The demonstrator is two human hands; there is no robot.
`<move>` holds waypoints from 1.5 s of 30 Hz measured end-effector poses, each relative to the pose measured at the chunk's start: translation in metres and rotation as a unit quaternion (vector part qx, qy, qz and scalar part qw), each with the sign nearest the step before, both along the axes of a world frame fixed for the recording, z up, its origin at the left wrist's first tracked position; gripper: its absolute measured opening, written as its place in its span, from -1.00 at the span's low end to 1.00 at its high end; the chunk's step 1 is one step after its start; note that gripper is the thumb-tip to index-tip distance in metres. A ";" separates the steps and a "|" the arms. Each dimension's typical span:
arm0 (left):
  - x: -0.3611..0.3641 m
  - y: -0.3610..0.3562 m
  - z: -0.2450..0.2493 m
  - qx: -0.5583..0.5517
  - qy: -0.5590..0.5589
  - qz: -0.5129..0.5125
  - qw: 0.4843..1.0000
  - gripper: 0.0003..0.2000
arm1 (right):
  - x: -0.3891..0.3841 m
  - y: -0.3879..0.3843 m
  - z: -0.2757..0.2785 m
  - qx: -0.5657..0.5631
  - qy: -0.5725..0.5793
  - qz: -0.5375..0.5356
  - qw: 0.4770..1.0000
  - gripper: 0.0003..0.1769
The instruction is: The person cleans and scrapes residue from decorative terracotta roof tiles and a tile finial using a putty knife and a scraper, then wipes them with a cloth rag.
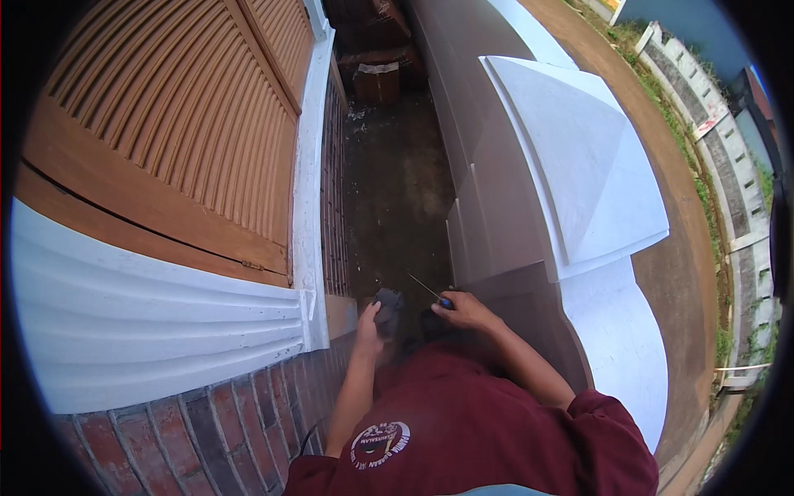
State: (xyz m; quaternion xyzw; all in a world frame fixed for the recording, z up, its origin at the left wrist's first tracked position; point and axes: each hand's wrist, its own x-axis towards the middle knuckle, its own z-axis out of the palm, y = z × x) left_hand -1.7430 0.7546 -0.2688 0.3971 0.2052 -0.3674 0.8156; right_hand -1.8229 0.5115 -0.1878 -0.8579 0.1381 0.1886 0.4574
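A small dark grey object [388, 302] is in my left hand [370, 327], with the fingers closed at its left side; what it is I cannot make out. To the right of it, my right hand [468, 310] grips the blue handle of a screwdriver [428, 288]. Its thin metal shaft points up and to the left, and its tip is apart from the grey object. Both hands are in front of my maroon shirt, above the dark ground.
Brown louvred shutters [190, 124] and a white sill [165, 289] flank me on the left, above a brick wall [207, 430]. A low wall with a white pillar cap [587, 157] rises on the right. Brown boxes [377, 83] stand at the passage's far end.
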 end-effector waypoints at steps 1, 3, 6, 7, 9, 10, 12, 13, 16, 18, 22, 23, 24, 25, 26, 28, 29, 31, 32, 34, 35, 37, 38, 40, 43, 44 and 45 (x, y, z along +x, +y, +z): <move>0.000 0.001 0.001 -0.015 0.000 -0.001 1.000 -0.72 | -0.003 0.001 -0.002 -0.005 -0.008 -0.008 1.000 -0.63; -0.002 0.001 -0.001 -0.023 -0.035 -0.011 0.999 -0.73 | -0.009 0.000 -0.011 -0.027 -0.044 0.000 0.999 -0.61; -0.004 -0.002 -0.010 0.010 -0.100 -0.048 0.994 -0.71 | -0.021 0.000 -0.017 -0.022 -0.053 -0.021 0.998 -0.60; -0.004 -0.002 -0.012 0.027 -0.101 -0.064 0.992 -0.68 | -0.017 -0.001 -0.015 -0.017 -0.056 -0.031 0.998 -0.60; -0.005 -0.001 -0.013 0.040 -0.084 -0.083 0.992 -0.64 | -0.016 0.002 -0.002 -0.021 -0.024 -0.043 0.999 -0.61; -0.003 0.000 -0.015 0.028 -0.073 -0.084 0.993 -0.64 | -0.016 0.002 0.008 -0.023 -0.007 -0.051 0.998 -0.60; -0.001 0.000 -0.015 0.003 -0.045 -0.091 0.995 -0.64 | -0.018 0.003 0.012 -0.028 -0.025 -0.050 0.998 -0.61; -0.001 -0.002 -0.012 -0.006 -0.038 -0.077 0.996 -0.66 | -0.021 0.003 0.003 -0.032 -0.046 -0.052 0.997 -0.61; -0.006 -0.014 0.004 -0.059 -0.099 -0.048 0.992 -0.70 | -0.016 0.006 0.012 -0.033 -0.055 -0.071 0.995 -0.57; -0.008 -0.019 0.021 -0.055 -0.134 -0.051 0.988 -0.71 | -0.012 0.012 0.016 -0.017 -0.045 -0.085 0.995 -0.56; -0.007 -0.026 0.051 -0.020 -0.199 -0.104 0.974 -0.74 | -0.007 0.030 0.022 0.056 -0.085 -0.137 0.985 -0.53; -0.007 -0.026 0.049 -0.021 -0.199 -0.119 0.973 -0.75 | -0.006 0.035 0.020 0.064 -0.098 -0.142 0.983 -0.52; -0.007 -0.026 0.046 -0.022 -0.199 -0.133 0.971 -0.76 | -0.005 0.040 0.017 0.072 -0.110 -0.148 0.980 -0.51; -0.008 -0.026 0.044 -0.024 -0.199 -0.149 0.968 -0.77 | -0.005 0.045 0.013 0.084 -0.108 -0.150 0.979 -0.50; -0.009 -0.025 0.042 -0.004 -0.211 -0.151 0.966 -0.77 | -0.006 0.048 0.009 0.095 -0.105 -0.152 0.978 -0.48; -0.013 -0.024 0.041 0.033 -0.235 -0.157 0.959 -0.78 | -0.009 0.052 0.003 0.110 -0.099 -0.162 0.976 -0.48; -0.014 -0.022 0.040 0.033 -0.238 -0.151 0.959 -0.77 | -0.010 0.055 0.001 0.115 -0.095 -0.167 0.975 -0.50; -0.019 -0.019 0.038 0.034 -0.243 -0.141 0.959 -0.76 | -0.013 0.060 -0.001 0.107 -0.082 -0.175 0.975 -0.56; -0.022 -0.018 0.034 0.041 -0.244 -0.125 0.961 -0.75 | -0.013 0.062 0.000 0.093 -0.072 -0.177 0.977 -0.60; -0.025 -0.015 0.016 0.057 -0.246 -0.092 0.963 -0.74 | -0.015 0.063 0.001 0.071 -0.068 -0.180 0.979 -0.65; -0.024 -0.010 0.001 0.084 -0.234 -0.076 0.966 -0.76 | -0.016 0.063 -0.001 0.063 -0.074 -0.181 0.979 -0.67; -0.023 0.007 -0.010 0.146 -0.200 -0.080 0.966 -0.77 | -0.018 0.062 -0.009 0.060 -0.095 -0.193 0.975 -0.66; -0.023 0.016 -0.014 0.177 -0.182 -0.084 0.964 -0.78 | -0.020 0.060 -0.018 0.065 -0.109 -0.205 0.971 -0.63; -0.022 0.031 -0.027 0.162 -0.184 -0.077 0.967 -0.83 | -0.025 0.057 -0.019 0.065 -0.115 -0.222 0.966 -0.59; -0.024 0.050 -0.040 0.164 -0.181 -0.098 0.965 -0.75 | -0.029 0.058 -0.008 0.073 -0.086 -0.229 0.967 -0.56; -0.029 0.052 -0.044 0.159 -0.197 -0.113 0.961 -0.72 | -0.031 0.059 -0.005 0.058 -0.076 -0.224 0.970 -0.58; -0.033 0.050 -0.034 0.155 -0.211 -0.126 0.957 -0.70 | -0.033 0.060 -0.002 0.043 -0.065 -0.217 0.973 -0.60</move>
